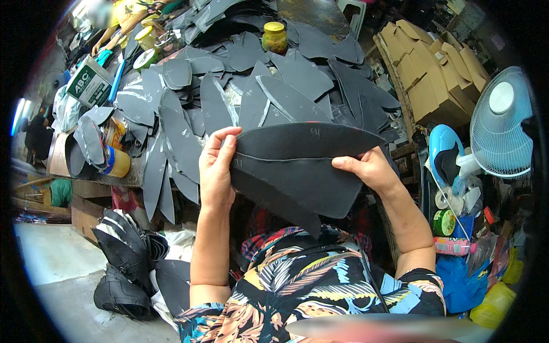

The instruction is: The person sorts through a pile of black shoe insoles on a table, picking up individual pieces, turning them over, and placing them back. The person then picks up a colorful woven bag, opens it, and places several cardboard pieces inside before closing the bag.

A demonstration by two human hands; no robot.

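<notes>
Between my two hands is a joined dark grey sheet panel (294,186), with a curved upper piece and a wider lower piece meeting at a crosswise seam. A small handwritten mark shows on its upper part. My left hand (218,163) is closed on the left end, thumb on top near the seam. On the right side my right hand (372,170) grips the panel with its thumb across the surface; its other fingers are hidden beneath. Just beyond the panel, a heap of similar dark cut pieces (297,100) covers the worktable, some with pale edges.
A yellow-lidded jar (274,38) stands among the pieces. At left are a white-and-green box (90,83) and a yellow jar (118,163). Cardboard boxes (429,71) and a blue fan (502,123) stand at right. Stacked black pieces (121,291) lie on the floor.
</notes>
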